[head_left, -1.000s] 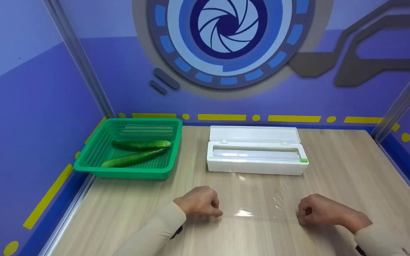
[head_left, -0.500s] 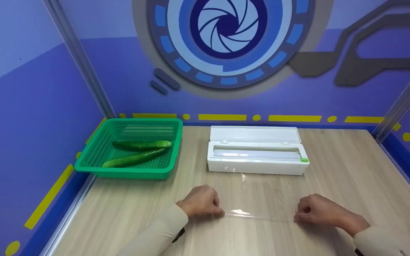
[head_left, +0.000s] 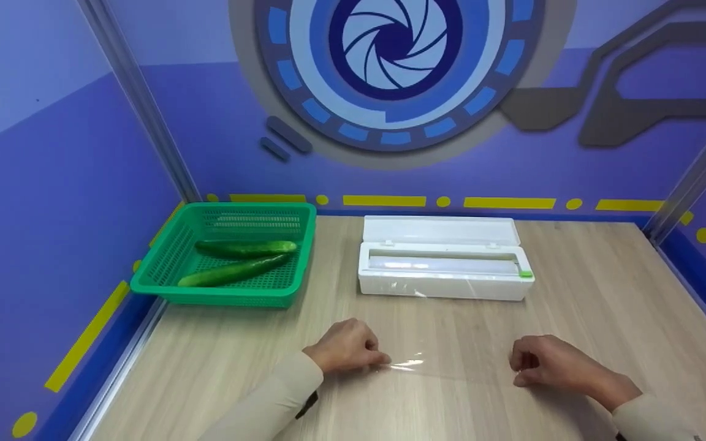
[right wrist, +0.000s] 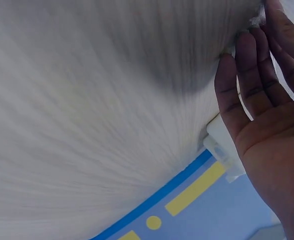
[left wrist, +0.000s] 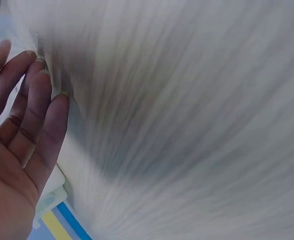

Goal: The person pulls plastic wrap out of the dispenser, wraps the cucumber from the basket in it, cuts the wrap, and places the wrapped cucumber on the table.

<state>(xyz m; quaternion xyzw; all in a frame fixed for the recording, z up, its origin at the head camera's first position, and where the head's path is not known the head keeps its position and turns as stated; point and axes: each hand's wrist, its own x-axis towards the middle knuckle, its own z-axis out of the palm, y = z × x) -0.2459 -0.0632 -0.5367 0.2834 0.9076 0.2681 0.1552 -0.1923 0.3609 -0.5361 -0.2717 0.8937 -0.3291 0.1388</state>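
Observation:
A thin transparent sheet of cling film (head_left: 414, 365) stretches over the wooden table from a white cling film dispenser (head_left: 445, 290). My left hand (head_left: 347, 346) pinches its near left corner between thumb and fingers. At the near right corner, my right hand (head_left: 552, 362) holds the film, and a crinkled bit shows at its fingertips in the right wrist view. Inside the dispenser, whose lid (head_left: 442, 231) is tipped back, lies the film roll (head_left: 445, 264). The left wrist view shows the left hand (left wrist: 24, 130) with its fingertips gathered close over the table.
A green basket (head_left: 224, 293) with two cucumbers (head_left: 236, 271) stands at the back left. On the dispenser's right end sits a small green slider (head_left: 525, 274). Purple panels enclose the table (head_left: 598, 288) at the back and both sides.
The glare on the film has shifted and narrowed. My left hand has edged slightly right; my right hand's fingertips moved a little inward, then back outward. Basket and dispenser stay in place.

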